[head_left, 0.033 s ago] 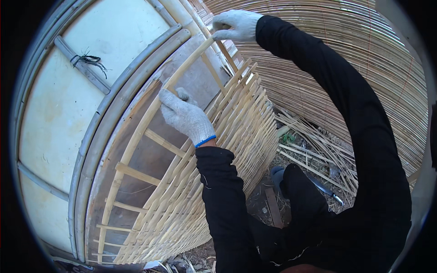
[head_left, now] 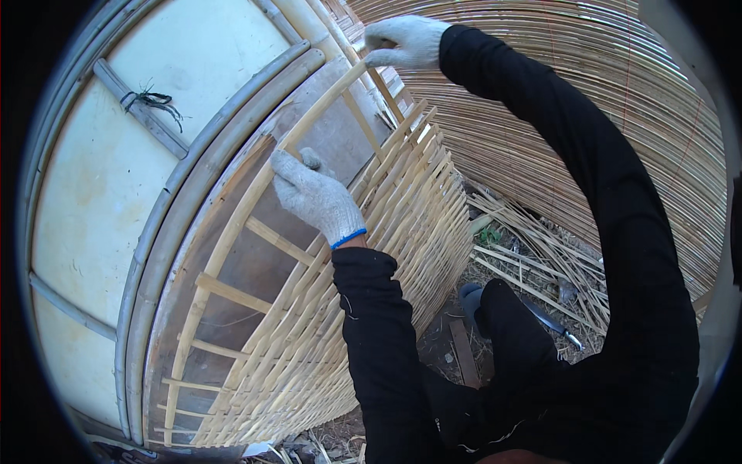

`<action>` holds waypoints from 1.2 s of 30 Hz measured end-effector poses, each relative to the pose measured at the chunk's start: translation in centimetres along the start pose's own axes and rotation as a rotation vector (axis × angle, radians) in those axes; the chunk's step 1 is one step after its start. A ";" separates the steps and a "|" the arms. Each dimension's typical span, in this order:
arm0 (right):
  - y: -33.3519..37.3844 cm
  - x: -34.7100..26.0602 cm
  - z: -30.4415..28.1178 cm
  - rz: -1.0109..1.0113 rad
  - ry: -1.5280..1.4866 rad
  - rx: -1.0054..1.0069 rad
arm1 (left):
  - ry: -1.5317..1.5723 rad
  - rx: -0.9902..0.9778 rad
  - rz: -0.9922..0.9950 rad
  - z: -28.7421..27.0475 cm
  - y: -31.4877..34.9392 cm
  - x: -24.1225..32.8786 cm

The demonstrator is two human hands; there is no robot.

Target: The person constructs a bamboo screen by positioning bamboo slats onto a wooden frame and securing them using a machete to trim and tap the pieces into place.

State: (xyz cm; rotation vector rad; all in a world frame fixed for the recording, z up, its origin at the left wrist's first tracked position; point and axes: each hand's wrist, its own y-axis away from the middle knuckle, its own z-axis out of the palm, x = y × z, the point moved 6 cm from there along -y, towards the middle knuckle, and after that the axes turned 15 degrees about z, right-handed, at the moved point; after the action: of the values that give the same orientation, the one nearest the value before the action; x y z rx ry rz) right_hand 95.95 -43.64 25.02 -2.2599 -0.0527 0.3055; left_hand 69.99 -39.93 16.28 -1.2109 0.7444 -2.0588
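Observation:
A woven bamboo panel leans upright before me, with bare upright slats standing out of its upper edge. A long pale bamboo strip runs across these slats, above the weave. My left hand, in a white knitted glove with a blue cuff edge, is closed around the strip near its middle. At the strip's far upper end is my gloved right hand, its fingers and thumb curled at the tip. The glove partly hides the exact contact there.
Behind the panel stands a pale board wall with grey bamboo poles. A bamboo slat screen rises at the far right. Loose bamboo strips litter the ground at right, close to a long blade-like tool and my foot.
My right hand has shifted very slightly to the right at the strip's end. My left hand keeps its hold in the same place.

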 end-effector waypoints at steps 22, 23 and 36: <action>-1.7 -1.1 3.7 -0.071 -0.012 0.020 | 0.039 -0.010 -0.003 -0.8 -1.1 -0.9; -2.1 -0.9 4.5 -0.102 -0.005 0.008 | 0.041 0.006 -0.014 -0.8 -1.2 -1.0; -5.8 2.1 7.2 -0.008 -0.125 0.088 | 0.035 -0.030 -0.066 -0.5 -3.7 -3.2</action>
State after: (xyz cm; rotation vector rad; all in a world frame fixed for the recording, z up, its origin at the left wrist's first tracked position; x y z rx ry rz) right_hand 96.64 -34.20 24.51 -2.1514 -0.1112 0.4366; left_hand 69.95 -35.06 17.01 -1.2336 0.7631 -2.1351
